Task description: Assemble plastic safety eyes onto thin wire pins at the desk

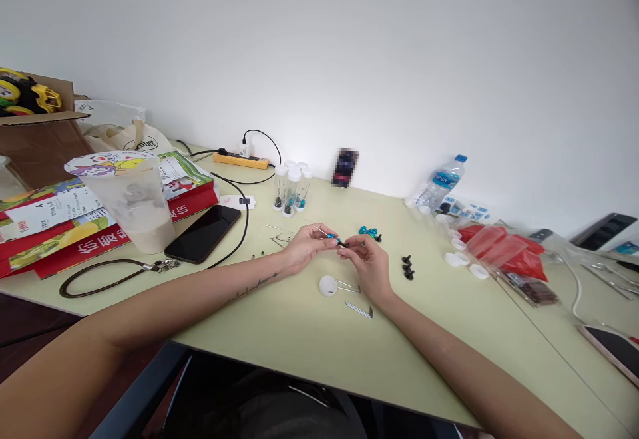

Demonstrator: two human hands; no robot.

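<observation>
My left hand [307, 247] pinches a thin metal pin [323, 232] that carries small blue beads [332, 237]. My right hand [368, 261] meets it from the right, its fingertips pinched on a small dark bead at the pin's end. Both hands hover just above the pale green table [299, 332]. Loose blue beads [368, 231] lie just behind my right hand. A few black beads [408, 268] lie to its right. A white cap [328, 285] and bent metal pins [358, 309] rest in front of my hands.
Clear vials with white caps [291, 189] stand behind the hands. A black phone [204, 233], a cable, a lidded cup [130, 203] and a stack of red books [74, 226] sit left. A water bottle [442, 183], white caps and red bags [504, 247] lie right.
</observation>
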